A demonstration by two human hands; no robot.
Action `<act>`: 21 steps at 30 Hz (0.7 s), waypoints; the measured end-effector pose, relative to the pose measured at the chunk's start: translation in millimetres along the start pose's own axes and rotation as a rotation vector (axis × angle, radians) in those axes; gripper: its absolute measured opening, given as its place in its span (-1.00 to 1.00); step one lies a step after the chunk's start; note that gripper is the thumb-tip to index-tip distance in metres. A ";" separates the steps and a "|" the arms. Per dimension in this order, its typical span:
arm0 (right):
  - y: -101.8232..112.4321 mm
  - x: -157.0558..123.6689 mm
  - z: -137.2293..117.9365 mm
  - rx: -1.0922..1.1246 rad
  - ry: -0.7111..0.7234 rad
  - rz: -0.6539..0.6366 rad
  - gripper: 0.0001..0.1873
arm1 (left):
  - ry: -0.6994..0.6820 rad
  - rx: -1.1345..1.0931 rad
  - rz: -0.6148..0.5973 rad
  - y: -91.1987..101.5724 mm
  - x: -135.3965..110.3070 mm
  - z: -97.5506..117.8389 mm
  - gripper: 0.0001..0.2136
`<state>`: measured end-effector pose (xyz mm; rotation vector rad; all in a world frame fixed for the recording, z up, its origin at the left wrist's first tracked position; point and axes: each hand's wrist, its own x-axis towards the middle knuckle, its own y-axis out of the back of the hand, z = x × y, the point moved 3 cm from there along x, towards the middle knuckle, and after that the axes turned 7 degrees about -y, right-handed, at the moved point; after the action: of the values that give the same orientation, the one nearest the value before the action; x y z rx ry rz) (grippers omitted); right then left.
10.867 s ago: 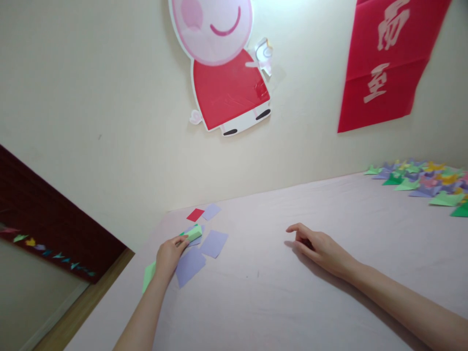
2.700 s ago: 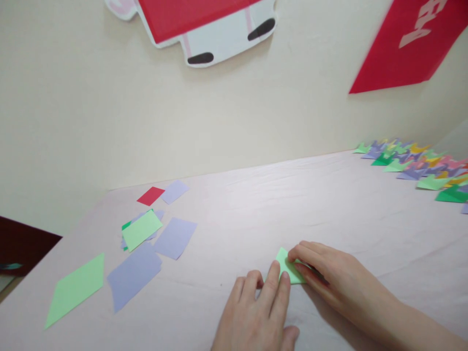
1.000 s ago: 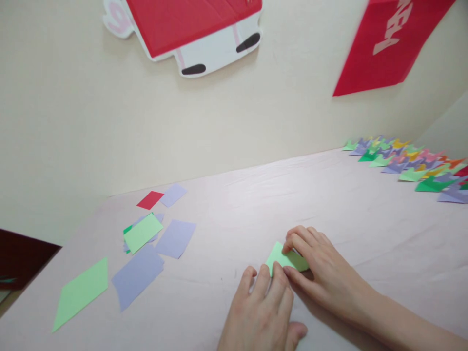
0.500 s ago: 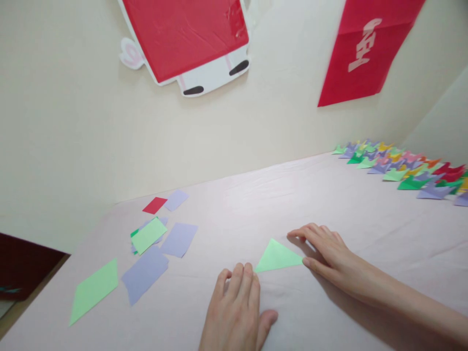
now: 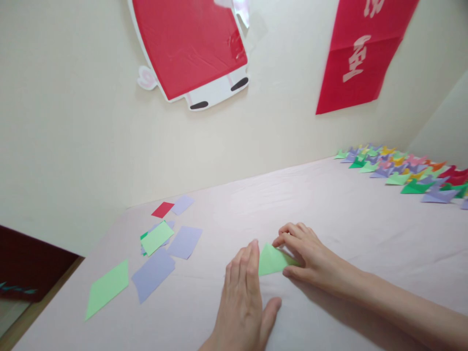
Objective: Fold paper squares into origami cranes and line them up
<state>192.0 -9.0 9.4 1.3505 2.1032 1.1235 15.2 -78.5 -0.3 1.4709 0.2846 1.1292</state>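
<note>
A light green sheet of paper folded into a triangle (image 5: pixel 269 262) lies on the cloth-covered table in front of me. My left hand (image 5: pixel 242 287) rests at its left corner, fingers straight and side by side, thumb stretched out to the right; that corner is hidden behind the fingers. Over the triangle's right part is my right hand (image 5: pixel 309 253). Its thumb touches the lower edge and its curled fingers are at the upper edge, gripping the paper between them. The right corner is partly covered.
Loose paper lies to the left: a light green sheet (image 5: pixel 107 288), purple sheets (image 5: pixel 153 274), a small stack topped with light green (image 5: pixel 158 238), and a red piece (image 5: pixel 163 209). Rows of colourful folded paper pieces (image 5: pixel 413 186) stand at the far right, by the wall.
My right hand has moved left over the triangle, its fingers now curled onto the paper. My left hand has shifted slightly right and up, its fingers straighter. The view has tilted a little.
</note>
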 end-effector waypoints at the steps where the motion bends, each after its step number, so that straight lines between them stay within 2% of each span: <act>1: -0.8 2.7 -3.1 -0.002 0.026 0.002 -0.63 | -0.008 -0.044 0.021 -0.1 0.9 0.2 -0.26; 4: -0.7 7.2 -9.0 0.002 0.123 0.024 -0.66 | -0.049 -0.107 0.022 -0.1 1.2 -1.2 -0.20; 8: 2.3 9.1 -10.6 -0.036 0.261 0.038 -0.76 | -0.084 -0.063 -0.088 1.6 1.5 -5.2 -0.18; 12: 8.5 8.5 -7.3 -0.182 0.421 0.084 -0.74 | -0.154 0.027 -0.147 4.4 3.5 -6.6 -0.26; 15: 11.3 4.0 -2.4 -0.296 0.512 0.055 -0.72 | -0.232 0.127 -0.193 0.5 0.3 -5.8 -0.32; 21: 14.9 -9.2 2.8 -0.292 0.454 -0.139 -0.80 | -0.207 0.206 -0.198 -5.0 -8.5 -3.3 -0.34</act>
<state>206.6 -12.9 18.7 0.8599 2.1707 1.7209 10.5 -81.2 -9.2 1.6869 0.4016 0.7995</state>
